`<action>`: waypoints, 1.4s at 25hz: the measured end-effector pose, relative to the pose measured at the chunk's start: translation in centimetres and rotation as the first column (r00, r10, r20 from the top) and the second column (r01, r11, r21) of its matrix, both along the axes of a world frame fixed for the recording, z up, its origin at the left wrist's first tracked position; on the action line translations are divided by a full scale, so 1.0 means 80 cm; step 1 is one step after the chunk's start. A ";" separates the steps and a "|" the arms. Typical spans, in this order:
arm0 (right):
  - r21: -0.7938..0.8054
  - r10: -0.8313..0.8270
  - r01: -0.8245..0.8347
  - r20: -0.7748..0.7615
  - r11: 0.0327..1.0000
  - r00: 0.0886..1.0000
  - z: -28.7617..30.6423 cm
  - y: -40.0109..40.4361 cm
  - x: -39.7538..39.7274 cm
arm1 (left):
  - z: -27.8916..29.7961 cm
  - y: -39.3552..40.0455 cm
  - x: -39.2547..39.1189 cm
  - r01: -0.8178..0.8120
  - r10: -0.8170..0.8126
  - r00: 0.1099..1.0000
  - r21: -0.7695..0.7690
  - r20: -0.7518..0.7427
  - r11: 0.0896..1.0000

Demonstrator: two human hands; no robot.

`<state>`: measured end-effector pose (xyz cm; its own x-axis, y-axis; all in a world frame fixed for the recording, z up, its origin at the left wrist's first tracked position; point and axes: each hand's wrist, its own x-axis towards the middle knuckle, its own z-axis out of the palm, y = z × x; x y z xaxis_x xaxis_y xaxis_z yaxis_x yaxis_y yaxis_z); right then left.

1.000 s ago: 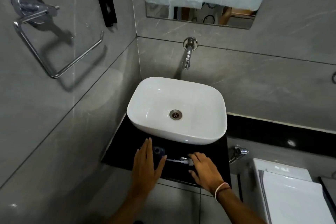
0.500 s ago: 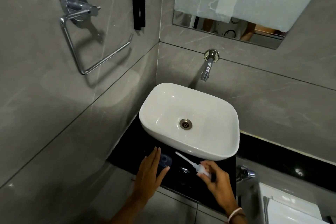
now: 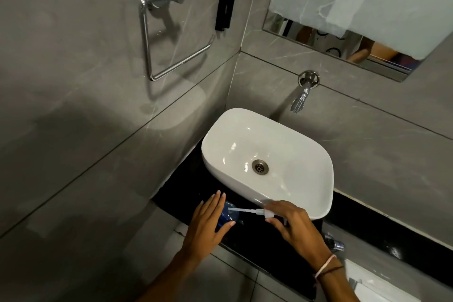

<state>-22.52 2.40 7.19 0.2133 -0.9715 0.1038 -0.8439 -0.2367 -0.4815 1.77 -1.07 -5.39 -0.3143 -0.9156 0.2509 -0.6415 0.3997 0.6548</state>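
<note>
A small blue bottle (image 3: 229, 216) stands on the black counter (image 3: 186, 193) in front of the white basin (image 3: 306, 198). My left hand (image 3: 208, 225) rests against the bottle's left side, fingers straight, thumb under its right side. My right hand (image 3: 291, 225) pinches a white pump head (image 3: 268, 213). Its thin white tube (image 3: 241, 210) points left, with its tip over the bottle's mouth. Most of the bottle is hidden behind my left hand.
A wall tap (image 3: 302, 95) hangs over the basin's drain (image 3: 260, 167). A chrome towel ring (image 3: 161, 32) is on the left wall, a mirror (image 3: 362, 7) above. A chrome valve (image 3: 334, 244) and a white toilet tank (image 3: 382, 287) sit at lower right.
My right hand lifted the pump off the counter, tilted it up, then brought the tube level toward the bottle's mouth. The left hand stayed at the bottle. The view swung left.
</note>
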 end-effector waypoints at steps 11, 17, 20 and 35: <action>0.101 0.270 -0.250 -0.397 0.963 0.877 0.058 -0.052 0.062 | -0.008 -0.003 -0.004 -0.022 0.022 1.000 -0.014 0.013 1.000; 0.145 0.263 -0.224 -0.372 0.964 0.890 0.028 -0.069 0.114 | -0.010 -0.005 0.001 -0.030 0.040 0.987 -0.067 0.153 0.997; 0.174 0.236 -0.184 -0.360 0.968 0.903 -0.001 -0.068 0.116 | -0.010 -0.006 0.001 -0.037 0.046 0.986 -0.063 0.162 0.997; 0.221 -0.080 -0.010 0.392 0.975 0.916 -0.065 -0.053 0.089 | -0.009 -0.004 0.001 -0.067 0.079 0.989 -0.091 0.127 0.994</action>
